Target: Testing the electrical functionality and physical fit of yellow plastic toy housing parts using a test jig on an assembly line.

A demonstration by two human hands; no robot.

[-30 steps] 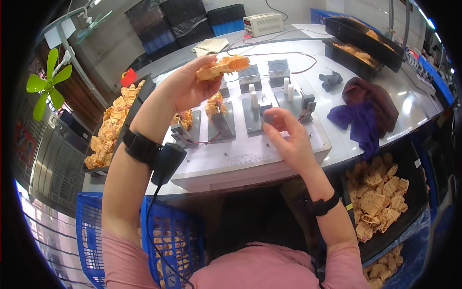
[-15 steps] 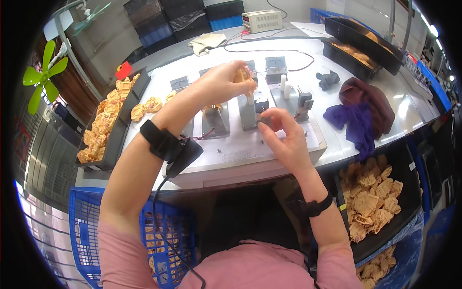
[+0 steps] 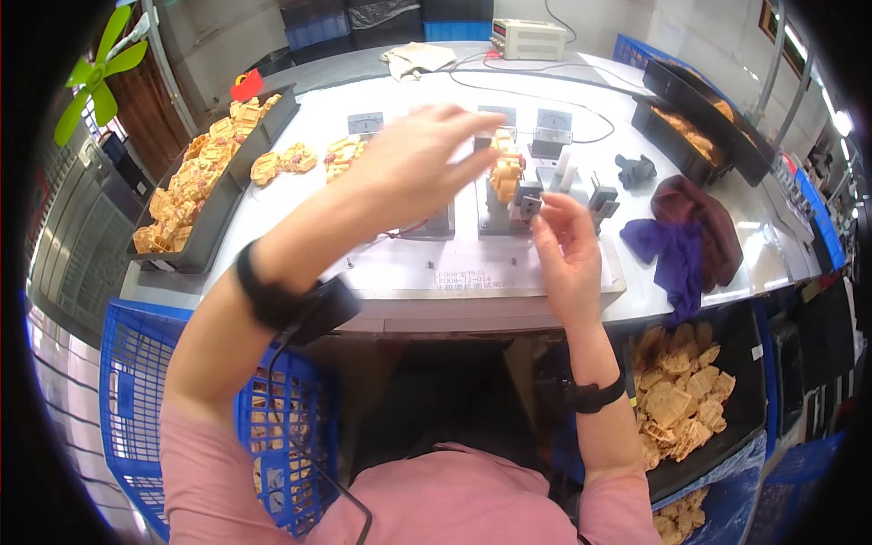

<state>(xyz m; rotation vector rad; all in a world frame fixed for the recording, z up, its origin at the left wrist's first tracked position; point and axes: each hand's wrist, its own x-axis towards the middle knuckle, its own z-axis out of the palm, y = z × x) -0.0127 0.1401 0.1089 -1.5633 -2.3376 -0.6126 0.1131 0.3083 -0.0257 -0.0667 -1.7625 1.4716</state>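
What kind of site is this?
Likely a factory workshop, at a bench station: a long black bin heaped with similar tan plastic parts, a row of small dial meters behind the fixtures, and a beige bench instrument with cables.

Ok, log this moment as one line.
orange part: on gray fixture | left hand: blurred, fingers spread beside part | right hand: fingertips near black block, contact unclear | black tray: heaped with orange pieces
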